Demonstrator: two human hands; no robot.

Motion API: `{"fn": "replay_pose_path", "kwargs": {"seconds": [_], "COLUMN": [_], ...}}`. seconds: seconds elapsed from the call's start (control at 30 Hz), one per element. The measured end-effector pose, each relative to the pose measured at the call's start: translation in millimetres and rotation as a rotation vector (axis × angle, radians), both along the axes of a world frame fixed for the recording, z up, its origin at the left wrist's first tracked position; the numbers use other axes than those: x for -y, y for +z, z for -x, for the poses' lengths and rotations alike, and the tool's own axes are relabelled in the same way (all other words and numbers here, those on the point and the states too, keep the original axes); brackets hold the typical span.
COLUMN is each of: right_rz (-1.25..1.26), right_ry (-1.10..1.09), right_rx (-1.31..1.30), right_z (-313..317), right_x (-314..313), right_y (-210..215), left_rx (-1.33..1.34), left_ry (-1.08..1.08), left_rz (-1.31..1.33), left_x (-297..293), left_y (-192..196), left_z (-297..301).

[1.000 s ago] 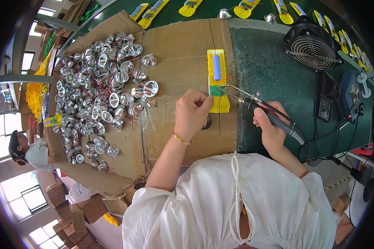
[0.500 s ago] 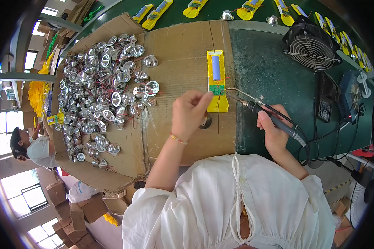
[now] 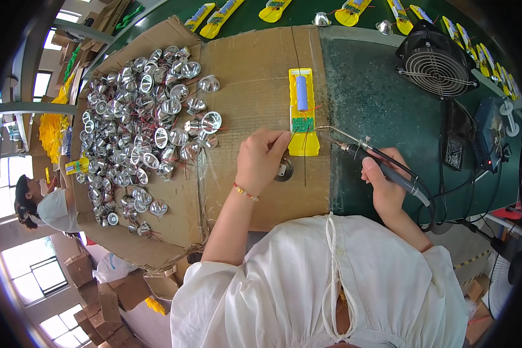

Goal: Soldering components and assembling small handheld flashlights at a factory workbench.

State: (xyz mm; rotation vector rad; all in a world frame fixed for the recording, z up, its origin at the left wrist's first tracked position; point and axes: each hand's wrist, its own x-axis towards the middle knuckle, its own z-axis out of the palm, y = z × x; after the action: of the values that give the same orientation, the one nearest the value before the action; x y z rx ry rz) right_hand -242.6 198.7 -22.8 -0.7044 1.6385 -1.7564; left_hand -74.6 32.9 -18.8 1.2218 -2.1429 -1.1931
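On the cardboard in front of me lies a yellow plastic flashlight housing (image 3: 311, 145), with a blue cylindrical battery (image 3: 302, 95) and a small green circuit board (image 3: 301, 124) in it. Thin dark wires run over the board and out past both ends. My right hand (image 3: 387, 180) grips a soldering iron (image 3: 383, 168) with a thin feed tube along it; its tip end is at the board's right edge. My left hand (image 3: 262, 155) is pinched shut at the housing's left edge; what its fingertips hold is too small to make out. Partly behind that hand sits a dark round disc (image 3: 285, 170).
Many silvery reflectors (image 3: 151, 122) with red wires fill the cardboard at left. A black fan (image 3: 435, 69) and a blue box-shaped unit (image 3: 488, 136) stand at right, with cables. Several yellow housings (image 3: 275, 10) line the back. Another person (image 3: 55, 206) is at far left.
My left hand has shifted slightly left and down, and more of the dark disc shows beneath it. The soldering iron has barely moved and stays by the board.
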Motion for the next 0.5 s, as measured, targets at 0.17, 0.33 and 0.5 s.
{"fn": "replay_pose_path", "kwargs": {"seconds": [0.17, 0.33, 0.5], "right_rz": [-0.020, 0.009, 0.000], "right_ry": [0.002, 0.040, 0.031], "right_rx": [-0.019, -0.052, -0.038], "right_z": [2, 0, 1], "right_x": [-1, 3, 3], "right_y": [1, 1, 2], "left_rx": [-0.114, -0.451, -0.218], "left_ry": [0.023, 0.217, 0.098], "left_rz": [-0.161, -0.226, -0.103], "left_x": [-5, -16, -17], "left_y": [-3, 5, 2], "left_z": [-2, 8, 11]}}
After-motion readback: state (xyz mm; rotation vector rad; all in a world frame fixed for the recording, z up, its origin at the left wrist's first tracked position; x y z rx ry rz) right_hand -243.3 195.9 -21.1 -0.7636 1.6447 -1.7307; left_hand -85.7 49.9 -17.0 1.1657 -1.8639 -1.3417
